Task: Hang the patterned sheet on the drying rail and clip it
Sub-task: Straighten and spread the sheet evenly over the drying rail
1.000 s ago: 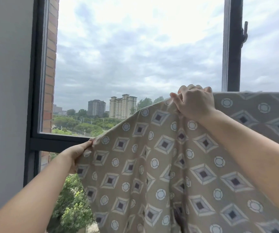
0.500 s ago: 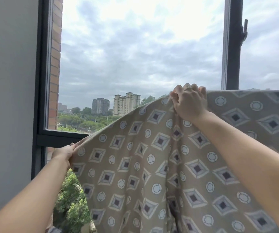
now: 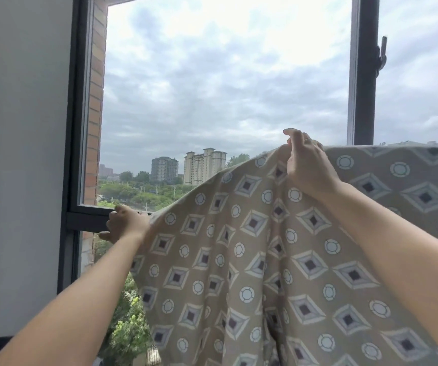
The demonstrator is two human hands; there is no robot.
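Note:
The patterned sheet (image 3: 239, 260), tan with grey diamonds and pale circles, hangs in front of the open window and fills the lower right of the view. Its top edge runs level at the right, where it lies over a rail that the cloth hides, then slopes down to the left. My right hand (image 3: 307, 167) grips a bunch of the top edge near the middle, fingers curled over it. My left hand (image 3: 125, 223) holds the sheet's lower left corner, close to the window's crossbar. No clip is in view.
A dark window frame (image 3: 72, 154) and a grey wall (image 3: 19, 154) stand at the left. A vertical frame bar with a handle (image 3: 366, 70) rises at the upper right. Beyond the sheet lie trees and distant tower blocks under a cloudy sky.
My left hand has carried the corner leftward and slightly up, stretching the sheet's edge out. My right hand keeps its grip on the top edge, fingers lifted a little higher.

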